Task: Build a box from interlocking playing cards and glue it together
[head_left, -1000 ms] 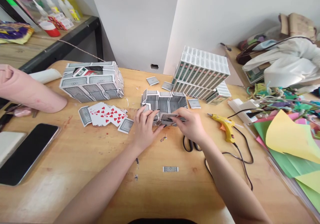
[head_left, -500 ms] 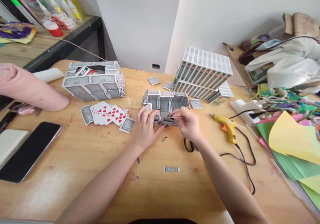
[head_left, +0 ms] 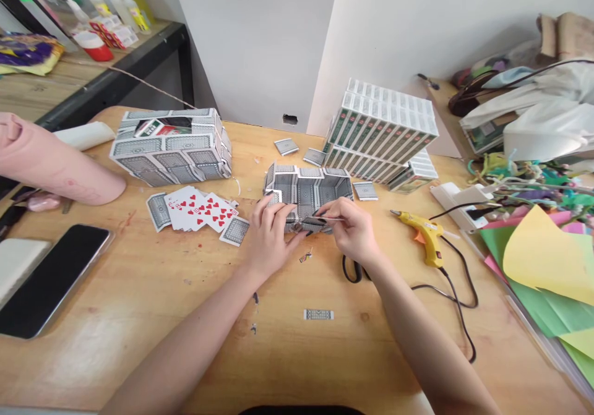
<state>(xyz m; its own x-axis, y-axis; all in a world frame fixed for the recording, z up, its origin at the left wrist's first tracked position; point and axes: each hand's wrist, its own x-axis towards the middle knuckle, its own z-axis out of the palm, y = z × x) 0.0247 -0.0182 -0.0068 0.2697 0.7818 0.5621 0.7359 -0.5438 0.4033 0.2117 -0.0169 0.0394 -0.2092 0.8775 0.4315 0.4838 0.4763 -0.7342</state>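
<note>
Turned edge-on since a second ago, one card [head_left: 336, 219] is pinched in the right hand [head_left: 355, 232] at the near rim of the card-covered box [head_left: 304, 193], whose near-left corner the left hand [head_left: 269, 240] clasps; stacked card packs [head_left: 383, 121] stand beyond.

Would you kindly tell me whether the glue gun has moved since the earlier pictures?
No, the glue gun keeps its place relative to the power strip.

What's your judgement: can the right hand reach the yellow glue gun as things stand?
Probably yes: only tabletop shows between the right hand and the glue gun, though that hand holds a card.
</note>
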